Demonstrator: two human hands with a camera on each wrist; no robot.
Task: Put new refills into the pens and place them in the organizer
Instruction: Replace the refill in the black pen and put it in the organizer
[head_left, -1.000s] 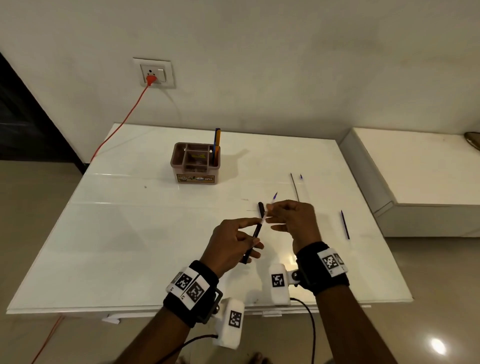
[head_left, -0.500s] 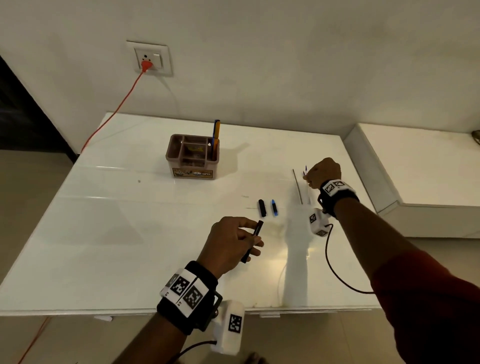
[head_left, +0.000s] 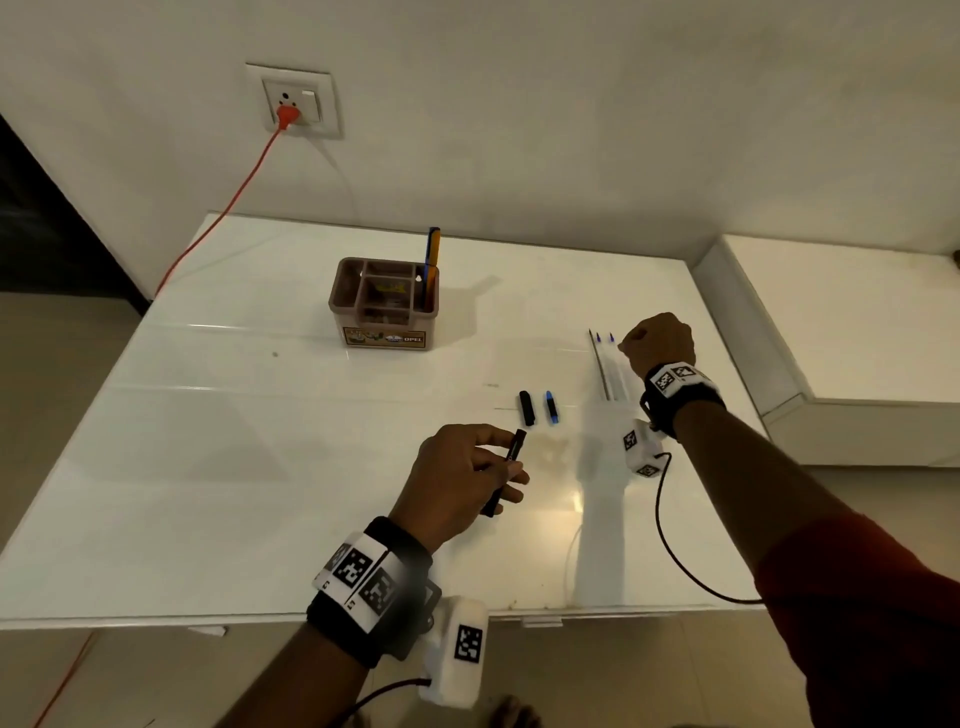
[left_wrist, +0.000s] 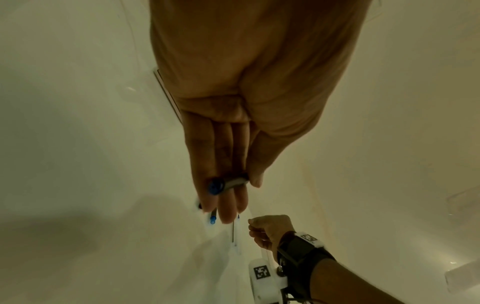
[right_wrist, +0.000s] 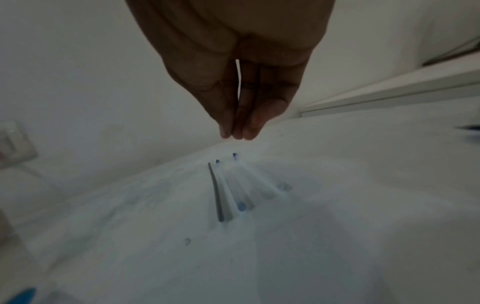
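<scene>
My left hand (head_left: 511, 457) grips a black pen barrel (head_left: 506, 470) above the near middle of the white table (head_left: 234, 467); in the left wrist view the barrel (left_wrist: 228, 184) shows a blue end. A black cap (head_left: 526, 408) and a small blue piece (head_left: 551, 407) lie just beyond it. My right hand (head_left: 631, 345) hovers at the far right over three thin refills (head_left: 605, 366), one dark and two clear with blue tips. In the right wrist view its fingertips (right_wrist: 237, 135) are drawn together above the refills (right_wrist: 221, 191) with nothing between them. The brown organizer (head_left: 387, 332) holds a blue-and-orange pen (head_left: 432, 254).
An orange cable (head_left: 223, 208) runs from the wall socket (head_left: 293, 106) down past the table's far left corner. A white ledge (head_left: 857, 322) adjoins the table on the right. The table's front edge (head_left: 260, 618) is just under my left wrist.
My right hand pulled the clear refill out of the barrel, carried it to the far right and laid it beside the other refills. My left hand stayed put with the barrel.
</scene>
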